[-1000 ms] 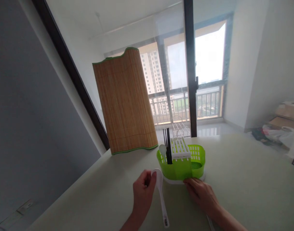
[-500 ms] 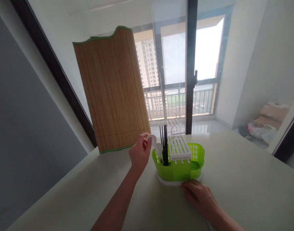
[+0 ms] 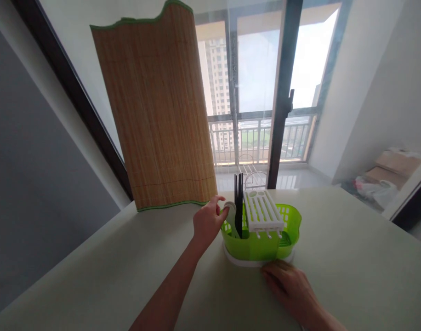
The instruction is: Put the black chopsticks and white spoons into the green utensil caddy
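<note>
A green basket (image 3: 260,248) with a white base stands on the pale table. My left hand (image 3: 210,220) is at its left end, thumb and finger on the top of a white spoon (image 3: 230,210) whose lower part is down inside the basket. Black chopsticks (image 3: 238,207) stand upright just right of the spoon. Across the basket's middle lies a white slatted rack (image 3: 264,210) with small hooks at its front. My right hand (image 3: 288,285) rests at the front of the base, fingers together against its edge; whether they grip it is hard to tell.
A bamboo mat (image 3: 158,110) with green edging leans upright behind the table's left part (image 3: 128,257). Behind the table is a glass window with a dark frame (image 3: 282,92). Boxes and bags (image 3: 389,170) lie beyond the glass at right.
My left hand has lowered the spoon into the left end of the basket, beside the chopsticks. My right hand stays at the base. The view has shifted slightly.
</note>
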`<state>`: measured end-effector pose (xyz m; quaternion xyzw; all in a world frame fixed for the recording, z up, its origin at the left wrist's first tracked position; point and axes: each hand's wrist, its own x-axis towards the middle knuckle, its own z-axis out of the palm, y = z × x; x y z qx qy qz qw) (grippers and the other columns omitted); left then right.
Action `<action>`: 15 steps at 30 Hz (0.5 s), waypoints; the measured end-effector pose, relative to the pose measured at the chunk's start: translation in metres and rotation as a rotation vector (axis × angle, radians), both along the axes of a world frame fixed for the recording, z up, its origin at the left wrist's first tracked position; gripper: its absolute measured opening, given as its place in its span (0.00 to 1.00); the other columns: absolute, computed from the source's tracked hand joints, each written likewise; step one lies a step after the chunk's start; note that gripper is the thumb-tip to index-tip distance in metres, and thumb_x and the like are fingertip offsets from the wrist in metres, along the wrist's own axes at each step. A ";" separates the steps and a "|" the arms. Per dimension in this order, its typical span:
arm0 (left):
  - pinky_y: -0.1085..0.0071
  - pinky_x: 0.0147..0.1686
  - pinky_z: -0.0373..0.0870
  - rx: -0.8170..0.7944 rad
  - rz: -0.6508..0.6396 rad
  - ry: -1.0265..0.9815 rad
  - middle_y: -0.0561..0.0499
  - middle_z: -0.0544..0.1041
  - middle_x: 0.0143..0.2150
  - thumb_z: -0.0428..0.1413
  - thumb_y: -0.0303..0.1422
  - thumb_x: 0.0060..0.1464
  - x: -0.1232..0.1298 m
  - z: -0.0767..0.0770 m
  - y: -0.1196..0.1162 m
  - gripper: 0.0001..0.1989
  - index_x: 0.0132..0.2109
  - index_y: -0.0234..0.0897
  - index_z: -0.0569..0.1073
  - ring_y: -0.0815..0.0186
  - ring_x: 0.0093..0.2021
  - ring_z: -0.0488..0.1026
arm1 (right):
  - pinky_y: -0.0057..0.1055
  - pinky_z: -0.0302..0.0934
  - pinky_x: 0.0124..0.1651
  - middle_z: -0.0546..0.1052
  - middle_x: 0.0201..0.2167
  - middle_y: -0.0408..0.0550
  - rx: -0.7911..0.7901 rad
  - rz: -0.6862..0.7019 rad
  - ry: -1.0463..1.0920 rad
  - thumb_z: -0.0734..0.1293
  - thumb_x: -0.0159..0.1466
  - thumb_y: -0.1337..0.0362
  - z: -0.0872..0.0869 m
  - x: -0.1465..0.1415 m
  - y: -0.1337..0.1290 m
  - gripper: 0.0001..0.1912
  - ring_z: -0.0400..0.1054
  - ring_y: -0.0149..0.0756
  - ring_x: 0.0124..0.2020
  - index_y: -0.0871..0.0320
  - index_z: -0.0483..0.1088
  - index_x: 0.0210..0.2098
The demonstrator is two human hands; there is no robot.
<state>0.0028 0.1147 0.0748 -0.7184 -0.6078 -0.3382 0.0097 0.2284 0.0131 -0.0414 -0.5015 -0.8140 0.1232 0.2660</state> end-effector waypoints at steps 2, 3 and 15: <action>0.74 0.25 0.51 0.019 0.010 0.071 0.57 0.73 0.28 0.50 0.41 0.57 0.001 0.003 -0.002 0.14 0.48 0.44 0.70 0.69 0.27 0.70 | 0.33 0.62 0.39 0.77 0.35 0.48 -0.006 -0.003 0.003 0.54 0.68 0.60 -0.001 0.001 -0.001 0.15 0.71 0.39 0.36 0.52 0.72 0.39; 0.74 0.25 0.51 0.037 0.014 0.102 0.56 0.74 0.30 0.50 0.41 0.57 0.002 0.006 -0.005 0.14 0.49 0.44 0.70 0.69 0.28 0.70 | 0.33 0.62 0.39 0.77 0.35 0.48 -0.007 -0.011 0.001 0.54 0.68 0.60 -0.001 0.001 -0.001 0.15 0.71 0.39 0.36 0.52 0.72 0.39; 0.70 0.31 0.64 0.192 -0.703 0.210 0.50 0.74 0.28 0.44 0.37 0.61 0.058 -0.005 -0.106 0.15 0.33 0.39 0.72 0.68 0.28 0.70 | 0.33 0.61 0.33 0.77 0.34 0.49 0.020 -0.239 0.014 0.56 0.64 0.57 -0.006 0.019 0.001 0.14 0.72 0.42 0.33 0.51 0.73 0.33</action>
